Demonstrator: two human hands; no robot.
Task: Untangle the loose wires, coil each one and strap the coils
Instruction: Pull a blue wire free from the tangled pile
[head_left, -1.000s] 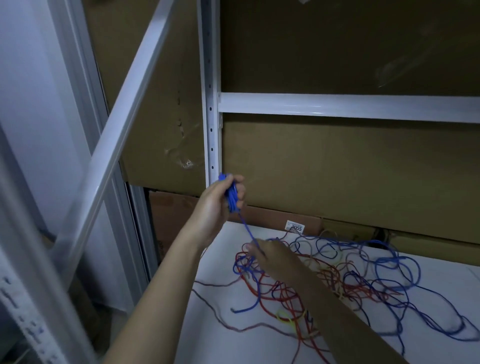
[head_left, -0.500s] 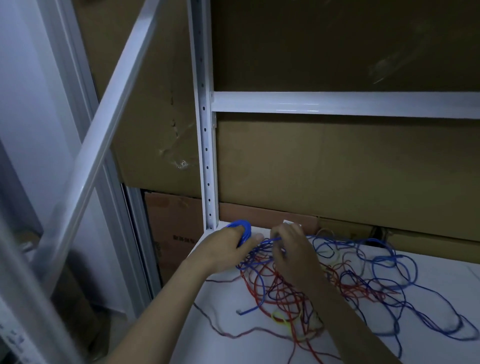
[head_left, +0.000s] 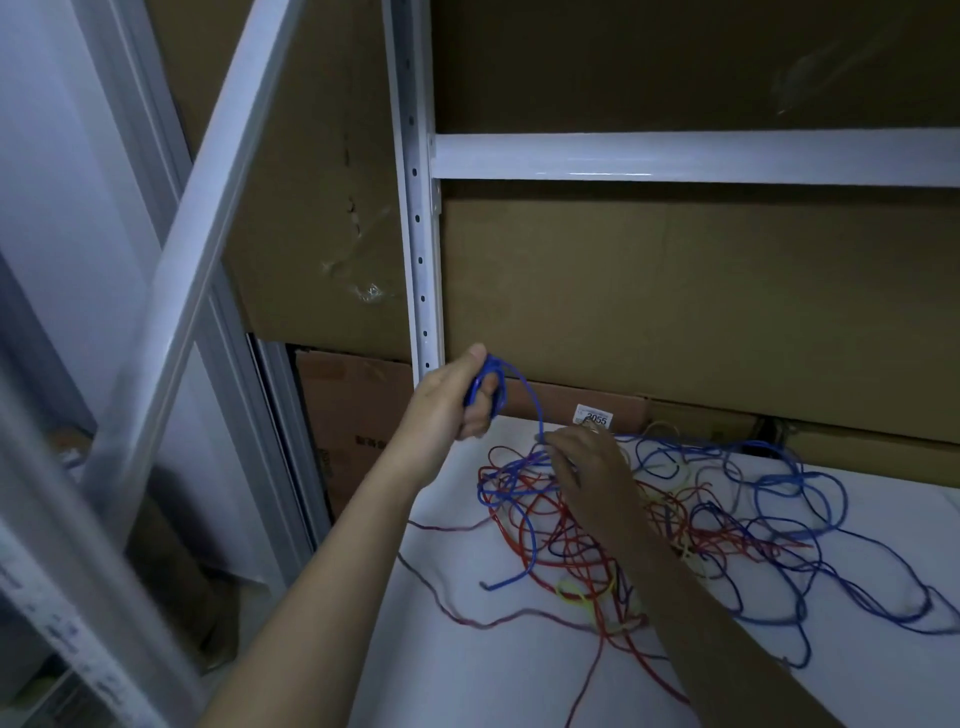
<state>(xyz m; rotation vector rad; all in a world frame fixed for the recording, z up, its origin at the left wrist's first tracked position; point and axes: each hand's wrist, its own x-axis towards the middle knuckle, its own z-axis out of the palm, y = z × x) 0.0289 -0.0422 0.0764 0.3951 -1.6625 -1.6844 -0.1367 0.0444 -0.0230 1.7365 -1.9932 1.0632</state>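
A: Left hand (head_left: 447, 410) status?
B: Raised above the desk's far-left corner, just in front of the white upright post (head_left: 418, 218). Grip is curled round a small blue coil (head_left: 491, 387); thumb on top, loops seen sticking out between thumb and fingers.

A: Right hand (head_left: 592, 473)?
B: Held low over the wire tangle (head_left: 649, 519), palm down. Blue wire (head_left: 530, 400) is pinched at the fingertips (head_left: 550, 441). From that pinch the strand runs up and left to the coil, lifted off the surface.

A: Where's the rest of the wire?
B: Spread on the white desk (head_left: 493, 665). Red wires (head_left: 566, 551) are bunched in the middle under the right forearm. Blue loops (head_left: 779, 499) are laid out to the right, reaching near the frame edge. A yellow piece (head_left: 574, 592) is seen at the near side of the bunch. A dull purplish strand (head_left: 452, 603) trails off to the left front. One loose blue end (head_left: 488, 586) lies just left of the yellow piece.

A: Which strands are knotted?
B: Cannot be told; too many crossings, low light.

A: Background?
B: Cardboard boxes (head_left: 675, 291) are stacked behind the desk, touching its far edge. A white label reading 2055 (head_left: 595, 418) is stuck on the low box just beyond the right fingertips. A white crossbar (head_left: 675, 158) is fixed to the post above.
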